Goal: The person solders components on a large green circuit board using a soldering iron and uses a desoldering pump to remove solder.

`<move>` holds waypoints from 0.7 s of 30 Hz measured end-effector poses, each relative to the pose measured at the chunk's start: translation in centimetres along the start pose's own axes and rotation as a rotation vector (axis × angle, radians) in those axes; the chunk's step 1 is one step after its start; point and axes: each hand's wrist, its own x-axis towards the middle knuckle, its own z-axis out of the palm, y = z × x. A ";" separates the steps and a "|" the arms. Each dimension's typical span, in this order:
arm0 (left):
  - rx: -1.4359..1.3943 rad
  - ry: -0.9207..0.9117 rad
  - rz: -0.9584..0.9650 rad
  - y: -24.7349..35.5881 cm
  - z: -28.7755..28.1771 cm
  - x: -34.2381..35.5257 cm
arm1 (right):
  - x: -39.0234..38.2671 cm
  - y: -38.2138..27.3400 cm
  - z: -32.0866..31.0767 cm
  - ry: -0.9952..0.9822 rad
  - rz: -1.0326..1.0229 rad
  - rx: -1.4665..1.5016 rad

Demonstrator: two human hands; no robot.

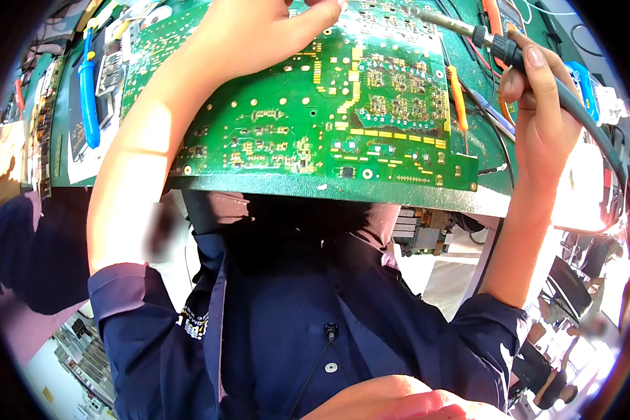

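A large green circuit board (280, 133), crowded with small components and gold pads, lies at the near edge of the bench. My right hand (542, 91) is wrapped round the black handle of a soldering iron (500, 49), its thick cable running down past the wrist. The iron's metal shaft points left over the far part of the board, where glare hides whether the tip touches. Over the board's upper middle is my left hand (266, 35), thumb and fingers drawn together close to the iron's tip. The top edge cuts off its fingers, and I cannot make out what they hold.
A blue-handled tool (87, 101) lies left of the board. To its right are an orange-handled tool (458, 98), several cables and a blue object (584, 87). The green bench mat (484, 140) shows beside the board. Other people (560, 378) are at the lower right.
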 end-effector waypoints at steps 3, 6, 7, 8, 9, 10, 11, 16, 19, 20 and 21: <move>0.019 -0.038 -0.030 -0.3 0.0 -0.3 | -0.3 -0.4 1.0 0.066 0.061 0.010; -0.132 -0.010 -0.110 -0.5 -0.1 -0.5 | -0.5 -1.2 1.7 0.042 0.080 -0.003; -0.232 0.010 -0.135 -0.5 -0.1 -0.7 | -0.4 -1.2 2.1 0.106 0.116 -0.030; -0.229 -0.005 -0.139 -0.6 -0.2 -0.7 | -0.4 -1.3 2.3 0.128 0.130 -0.074; -0.225 -0.019 -0.144 -0.7 -0.3 -0.8 | -0.3 -1.4 2.4 0.121 0.138 -0.086; -0.222 -0.034 -0.150 -0.7 -0.4 -0.8 | -0.2 -1.4 2.5 0.113 0.148 -0.098; -0.214 -0.064 -0.170 -0.7 -0.6 -0.8 | -0.2 -1.3 2.6 0.120 0.148 -0.101; -0.223 -0.131 -0.164 0.0 -0.9 -0.5 | -0.2 -1.2 2.2 0.117 0.198 -0.145; -0.190 -0.160 -0.211 0.7 -1.0 -0.2 | -0.1 -1.1 1.9 0.116 0.086 -0.297; -0.192 -0.153 -0.204 0.8 -1.2 -0.2 | -0.1 -1.1 1.9 0.122 0.092 -0.313; -0.224 -0.113 -0.144 0.8 -0.7 0.0 | -0.2 -1.1 1.9 0.119 0.091 -0.326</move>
